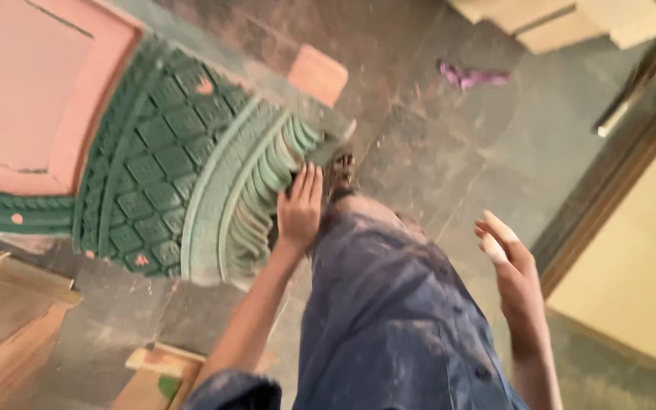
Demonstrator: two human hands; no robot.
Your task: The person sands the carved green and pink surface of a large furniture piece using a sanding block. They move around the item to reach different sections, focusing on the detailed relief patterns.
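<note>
one large carved panel (168, 175), painted green with a pink flat field, lies on the dusty grey floor (449, 144) at the left of the view; its long axis runs from the upper left corner down toward the middle, and its carved end points toward the person's legs. the green part shows a grid of raised diamond squares, rope-like borders and a row of curved, ribbed leaf shapes along the rim, with pink patches where the paint is chipped. the left hand (300, 209) rests on that ribbed rim, its fingers (307, 182) together and laid flat over the edge, touching it rather than closed around it. the right hand (512, 266) hangs free over the floor, well apart from the panel, fingers slightly apart and holding nothing; two fingertips look pale with dust or paste. one leg in dusty blue trousers (396, 304) fills the lower middle, ending in one dark shoe (339, 171) just beside the panel's rim. one small pink board (318, 74) lies near the panel's upper edge, one purple scrap (471, 76) lies farther off, and pale wood planks (556, 23) are stacked at the top right.
</note>
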